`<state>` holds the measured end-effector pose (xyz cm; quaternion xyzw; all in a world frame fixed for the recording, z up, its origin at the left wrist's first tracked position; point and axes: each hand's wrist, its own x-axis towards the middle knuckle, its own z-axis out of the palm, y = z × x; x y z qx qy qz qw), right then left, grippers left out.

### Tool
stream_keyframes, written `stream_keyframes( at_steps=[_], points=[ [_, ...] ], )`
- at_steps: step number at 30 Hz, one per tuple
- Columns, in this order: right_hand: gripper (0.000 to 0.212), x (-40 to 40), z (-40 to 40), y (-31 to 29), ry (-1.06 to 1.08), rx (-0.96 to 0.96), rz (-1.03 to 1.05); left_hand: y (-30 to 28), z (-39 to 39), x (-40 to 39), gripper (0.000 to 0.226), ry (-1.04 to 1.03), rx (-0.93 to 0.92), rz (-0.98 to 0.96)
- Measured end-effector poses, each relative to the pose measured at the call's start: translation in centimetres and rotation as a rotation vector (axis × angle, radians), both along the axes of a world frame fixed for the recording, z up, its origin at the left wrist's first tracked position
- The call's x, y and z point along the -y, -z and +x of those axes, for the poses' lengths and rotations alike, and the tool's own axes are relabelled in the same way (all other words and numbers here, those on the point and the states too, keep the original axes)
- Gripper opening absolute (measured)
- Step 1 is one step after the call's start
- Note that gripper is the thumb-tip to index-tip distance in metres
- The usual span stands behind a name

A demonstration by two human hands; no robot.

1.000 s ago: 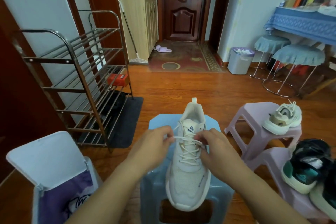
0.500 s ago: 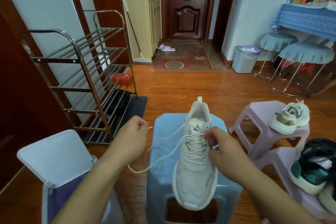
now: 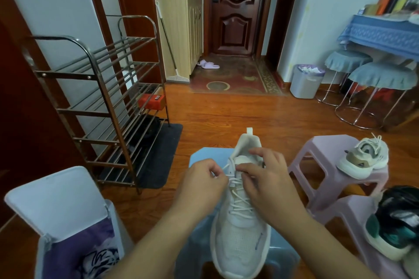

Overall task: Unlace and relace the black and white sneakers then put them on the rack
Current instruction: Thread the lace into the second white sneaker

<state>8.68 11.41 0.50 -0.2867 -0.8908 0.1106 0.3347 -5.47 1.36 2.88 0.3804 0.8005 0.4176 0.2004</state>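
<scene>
Left hand [image 3: 204, 182] pinches the lace [image 3: 223, 169]; right hand [image 3: 269, 179] arches over the sneaker [image 3: 241, 233].

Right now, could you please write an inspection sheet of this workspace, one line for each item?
Surface: blue stool on wooden floor, carrying the shoe.
Job's things: white sneaker, toe toward the person; lace partly threaded; metal rack to the left.
Clutter: second white sneaker on pink stool; dark sneaker at right; open bin.
Hands: left hand pinches the lace; right hand fingers on the tongue.
Cables: nothing seen.
Surroundings: door, grey wastebasket.
</scene>
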Motion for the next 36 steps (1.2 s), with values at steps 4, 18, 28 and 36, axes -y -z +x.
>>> stream_keyframes(
  at_steps=[4, 18, 28, 36],
  points=[
    [0.018, -0.2, -0.2, -0.1, 0.004, -0.029, -0.017, -0.1, -0.1, -0.7, 0.015, 0.012, -0.001, -0.012],
    [0.022, -0.2, -0.3, 0.7, 0.041, -0.018, -0.104, 0.7, -0.4, -1.0, 0.022, -0.002, -0.044, -0.009],
    [0.017, 0.0, -0.9, -0.4, 0.073, -0.004, -0.211, 1.2, -1.1, -1.8, 0.023, 0.096, 0.204, 0.045],
    [0.011, 0.1, -1.9, -1.1, 0.111, 0.071, -0.231, 1.9, -2.3, -1.5, 0.02, 0.255, 0.407, 0.081]
  ],
)
